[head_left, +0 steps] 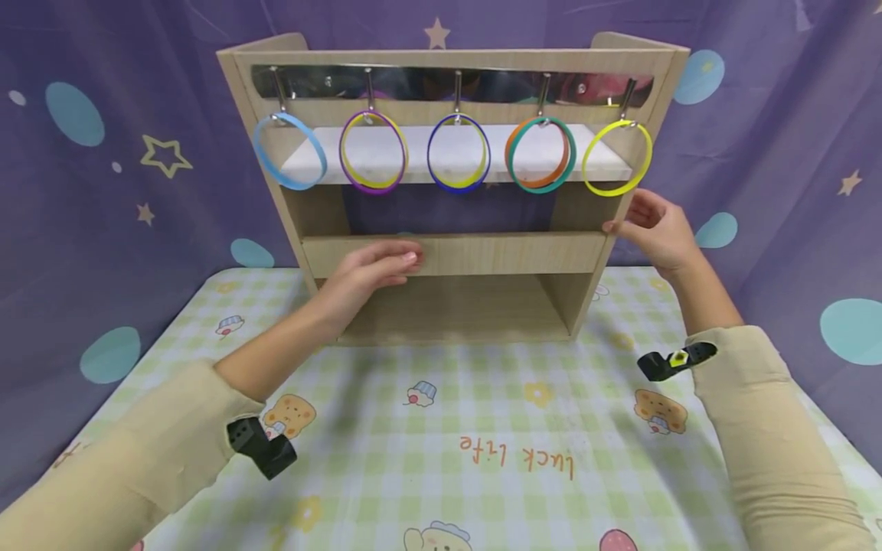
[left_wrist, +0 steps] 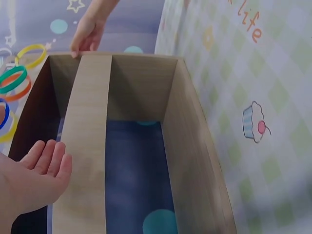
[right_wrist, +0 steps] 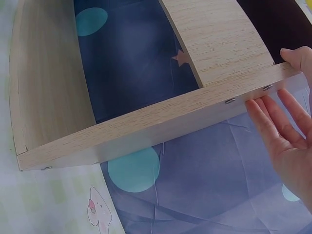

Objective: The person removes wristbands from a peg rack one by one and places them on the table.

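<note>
A small wooden shelf (head_left: 455,254) stands upright on the table, with a metal strip of hooks along its top. Colored rings hang from the hooks: a light blue ring (head_left: 318,145) at the left, a teal ring (head_left: 570,153) with an orange one, and a yellow ring (head_left: 648,157) at the right. My right hand (head_left: 661,233) grips the shelf's right side panel (right_wrist: 161,119), thumb over the front edge and fingers against the outer face. My left hand (head_left: 368,272) is in front of the middle board, its fingers extended and holding nothing.
A checked tablecloth (head_left: 441,413) with cartoon prints covers the table. Behind the shelf hangs a purple curtain (head_left: 172,46) with stars and dots. A white shelf board (head_left: 427,153) lies behind the rings. Black wrist cameras (head_left: 262,448) sit on both sleeves.
</note>
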Motion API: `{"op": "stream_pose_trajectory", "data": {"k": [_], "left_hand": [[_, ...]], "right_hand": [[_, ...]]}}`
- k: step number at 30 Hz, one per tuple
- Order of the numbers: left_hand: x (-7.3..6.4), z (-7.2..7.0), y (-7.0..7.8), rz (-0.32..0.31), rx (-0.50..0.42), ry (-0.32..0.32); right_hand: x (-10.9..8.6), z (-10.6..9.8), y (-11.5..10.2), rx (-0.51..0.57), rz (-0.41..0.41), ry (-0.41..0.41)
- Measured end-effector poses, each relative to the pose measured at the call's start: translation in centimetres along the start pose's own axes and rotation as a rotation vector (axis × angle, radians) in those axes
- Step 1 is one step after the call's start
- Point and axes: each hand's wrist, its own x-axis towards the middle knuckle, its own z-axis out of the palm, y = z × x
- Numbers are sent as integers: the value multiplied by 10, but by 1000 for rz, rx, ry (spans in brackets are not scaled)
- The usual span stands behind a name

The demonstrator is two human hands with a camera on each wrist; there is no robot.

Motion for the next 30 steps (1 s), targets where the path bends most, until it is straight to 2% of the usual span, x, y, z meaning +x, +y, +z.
{"op": "stream_pose_trajectory", "data": {"k": [10, 19, 25, 30], "left_hand": [[8, 19, 6, 37, -36, -27], [12, 35, 11, 43, -32, -59], [13, 42, 12, 27, -36, -88], [14, 47, 17, 40, -25, -92]], "right_hand": [[5, 1, -6, -75, 11, -1], [2, -3, -6, 43, 21, -22], [-3, -5, -3, 24, 38, -38], [-3, -2, -3, 30, 31, -51]]}}
